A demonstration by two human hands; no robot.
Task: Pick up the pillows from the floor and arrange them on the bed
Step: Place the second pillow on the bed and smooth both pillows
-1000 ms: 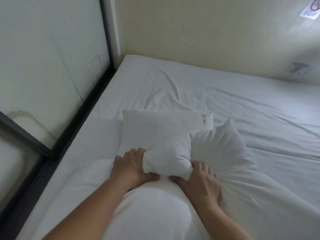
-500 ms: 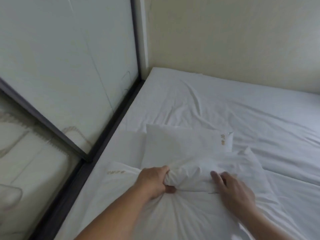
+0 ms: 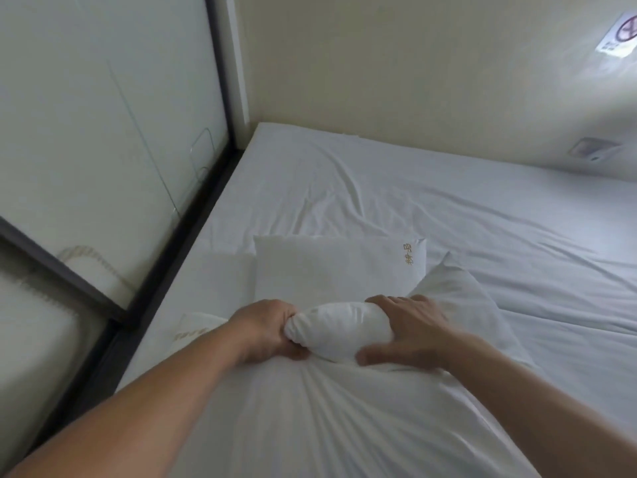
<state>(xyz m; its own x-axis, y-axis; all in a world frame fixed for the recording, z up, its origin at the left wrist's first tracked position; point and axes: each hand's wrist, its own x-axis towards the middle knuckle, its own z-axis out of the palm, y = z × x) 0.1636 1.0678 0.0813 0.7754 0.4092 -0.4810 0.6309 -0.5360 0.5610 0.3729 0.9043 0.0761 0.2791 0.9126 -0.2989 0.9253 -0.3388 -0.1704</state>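
A white pillow (image 3: 331, 419) lies in front of me on the bed (image 3: 517, 236), its far edge bunched into a roll. My left hand (image 3: 267, 331) grips the left end of that roll. My right hand (image 3: 410, 331) clasps its right end, fingers over the top. Behind the roll a second white pillow (image 3: 331, 267) with a gold embroidered mark lies flat on the sheet. A corner of another white pillow (image 3: 196, 327) with gold lettering peeks out at the left, beside my left wrist.
A pale panelled wall with a dark frame (image 3: 193, 232) runs along the bed's left side. A cream wall (image 3: 396, 81) closes the head end, with a no-smoking sign (image 3: 620, 39) and a switch plate (image 3: 591, 151) at the right. The wrinkled sheet stretches away right.
Both hands have closed on the pillow's far edge and bunched it into a tight roll; half a second ago the right hand lay loosely on it. The view has swung back to the right.
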